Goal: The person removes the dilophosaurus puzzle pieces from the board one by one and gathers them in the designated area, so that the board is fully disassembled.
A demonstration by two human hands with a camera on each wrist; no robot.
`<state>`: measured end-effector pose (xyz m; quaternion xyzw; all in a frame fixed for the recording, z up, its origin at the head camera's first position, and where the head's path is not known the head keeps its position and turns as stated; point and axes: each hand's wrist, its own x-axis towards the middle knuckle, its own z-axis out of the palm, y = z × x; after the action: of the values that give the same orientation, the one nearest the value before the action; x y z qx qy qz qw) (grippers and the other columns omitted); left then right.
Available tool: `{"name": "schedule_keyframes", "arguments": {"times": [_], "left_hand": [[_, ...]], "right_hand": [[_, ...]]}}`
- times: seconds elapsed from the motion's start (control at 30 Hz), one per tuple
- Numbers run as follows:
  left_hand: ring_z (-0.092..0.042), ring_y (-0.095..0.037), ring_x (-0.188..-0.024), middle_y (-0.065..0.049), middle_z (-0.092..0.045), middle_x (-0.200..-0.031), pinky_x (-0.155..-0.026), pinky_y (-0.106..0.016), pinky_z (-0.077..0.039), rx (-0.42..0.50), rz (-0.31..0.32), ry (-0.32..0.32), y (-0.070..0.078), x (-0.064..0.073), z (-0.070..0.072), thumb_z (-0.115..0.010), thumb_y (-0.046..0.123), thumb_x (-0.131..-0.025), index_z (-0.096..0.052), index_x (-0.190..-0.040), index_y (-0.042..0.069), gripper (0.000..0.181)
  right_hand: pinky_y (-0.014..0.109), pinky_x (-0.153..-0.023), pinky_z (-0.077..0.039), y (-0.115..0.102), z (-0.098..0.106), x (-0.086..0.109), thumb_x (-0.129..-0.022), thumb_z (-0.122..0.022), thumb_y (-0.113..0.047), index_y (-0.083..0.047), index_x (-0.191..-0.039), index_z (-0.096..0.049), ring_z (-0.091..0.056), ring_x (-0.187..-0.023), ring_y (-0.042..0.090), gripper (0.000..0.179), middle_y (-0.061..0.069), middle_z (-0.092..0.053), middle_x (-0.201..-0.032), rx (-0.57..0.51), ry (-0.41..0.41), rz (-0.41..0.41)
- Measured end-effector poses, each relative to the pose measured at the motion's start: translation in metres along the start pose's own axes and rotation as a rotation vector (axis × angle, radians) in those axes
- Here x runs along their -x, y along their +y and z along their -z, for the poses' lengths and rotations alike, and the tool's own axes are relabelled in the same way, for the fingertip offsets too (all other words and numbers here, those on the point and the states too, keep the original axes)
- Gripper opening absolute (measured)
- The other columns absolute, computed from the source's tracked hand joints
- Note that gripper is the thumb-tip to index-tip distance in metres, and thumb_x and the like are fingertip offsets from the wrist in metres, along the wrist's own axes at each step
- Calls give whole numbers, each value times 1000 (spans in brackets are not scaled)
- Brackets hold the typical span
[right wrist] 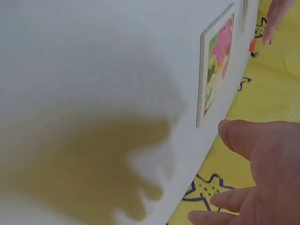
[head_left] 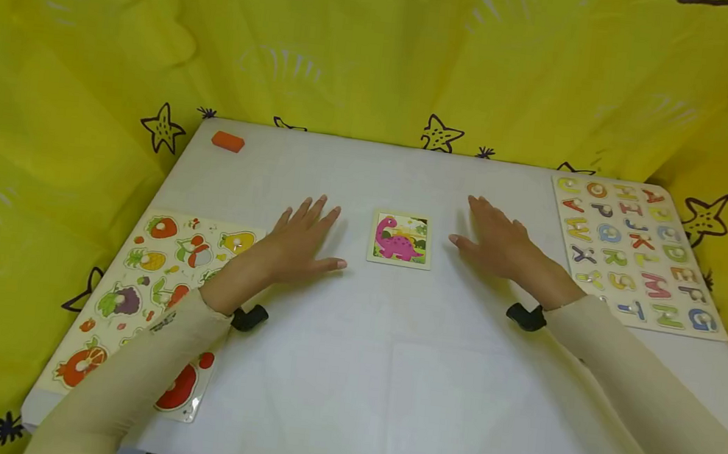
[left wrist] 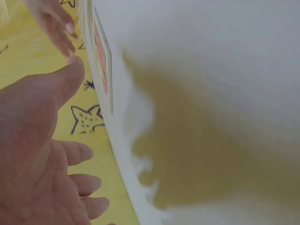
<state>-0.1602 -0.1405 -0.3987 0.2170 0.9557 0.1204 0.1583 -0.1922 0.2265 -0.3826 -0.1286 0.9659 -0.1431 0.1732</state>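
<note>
A small square puzzle (head_left: 400,239) with a pink dinosaur picture lies flat on the white table, between the two hands. To its left, my left hand (head_left: 300,245) hovers with fingers spread and holds nothing. On the other side, my right hand (head_left: 492,242) hangs above the table, fingers extended and thumb apart, also holding nothing. Both wrist views show each hand raised over its own shadow, apart from the puzzle (right wrist: 217,63). Neither hand touches anything.
A fruit-and-vegetable peg board (head_left: 153,264) lies at the left, partly under the left forearm. At the right lies an alphabet board (head_left: 641,256). An orange block (head_left: 228,142) sits near the back left corner. Yellow patterned cloth (head_left: 368,57) surrounds the table.
</note>
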Motion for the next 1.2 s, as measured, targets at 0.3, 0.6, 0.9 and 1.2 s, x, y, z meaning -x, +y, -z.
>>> {"name": "schedule_keyframes", "arguments": {"times": [0.3, 0.6, 0.9, 1.2], "left_hand": [[-2, -38, -164, -15, -6, -177, -131, -60, -6, 9, -92, -51, 30, -17, -10, -59, 63, -101, -15, -170, 10, 97], [-2, -35, -165, -8, -2, -179, -132, -52, -7, 10, -158, -111, 58, -25, -21, -57, 65, -101, -16, -171, 14, 96], [-11, -38, -163, -8, -8, -178, -131, -51, -18, -27, -176, -108, 62, -24, -25, -56, 66, -101, -19, -170, 13, 94], [-20, -38, -161, -9, -17, -177, -130, -51, -24, -58, -181, -122, 62, -19, -23, -55, 64, -103, -23, -169, 11, 91]], "right_hand": [[65, -126, -22, -27, -11, -31, -108, -60, -31, 0, -164, -27, -27, -156, 47, 73, 27, -30, -168, -41, 84, 138], [58, -121, -36, -54, -24, -45, -105, -68, -20, 1, -151, -50, -47, -141, 42, 54, 23, -50, -151, -102, 148, 230], [48, -112, -49, -70, -33, -53, -105, -64, -9, 2, -148, -52, -59, -114, 32, 46, 20, -51, -147, -211, 94, 264], [49, -123, -39, -77, -42, -61, -107, -63, -14, 2, -146, -55, -52, -140, 36, 44, 20, -57, -147, -161, 83, 278]]}}
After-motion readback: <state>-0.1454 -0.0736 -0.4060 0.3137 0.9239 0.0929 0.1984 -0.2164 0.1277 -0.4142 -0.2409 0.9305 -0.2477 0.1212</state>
